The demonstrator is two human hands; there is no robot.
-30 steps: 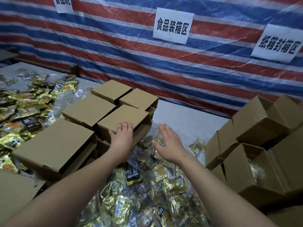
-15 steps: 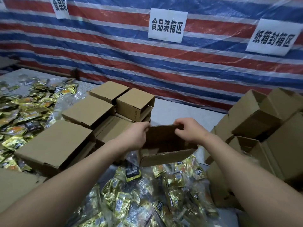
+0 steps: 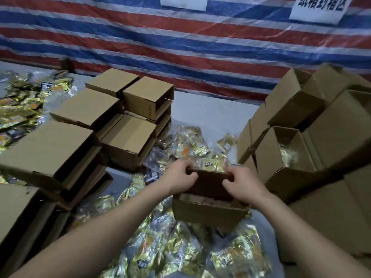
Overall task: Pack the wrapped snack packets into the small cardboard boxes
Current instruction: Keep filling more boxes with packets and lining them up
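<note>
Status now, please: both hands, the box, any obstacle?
Left hand and right hand grip the box by its far flap. Box sits on loose packets. Nothing in the way.

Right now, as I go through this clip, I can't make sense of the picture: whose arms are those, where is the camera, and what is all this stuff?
There is no machine here. A person wears a wide-angle camera on the head, looking forward and down, so the two bare arms reaching in from the bottom are their own.

Both hands grip the far flap of a small open cardboard box: the left hand at its left corner, the right hand at its right. The box sits on a heap of gold foil snack packets that spreads over the surface.

To the left stand piles of closed boxes, with more loose packets behind them. To the right are stacked open boxes, at least one with packets inside. Behind hangs a striped tarp with paper signs.
</note>
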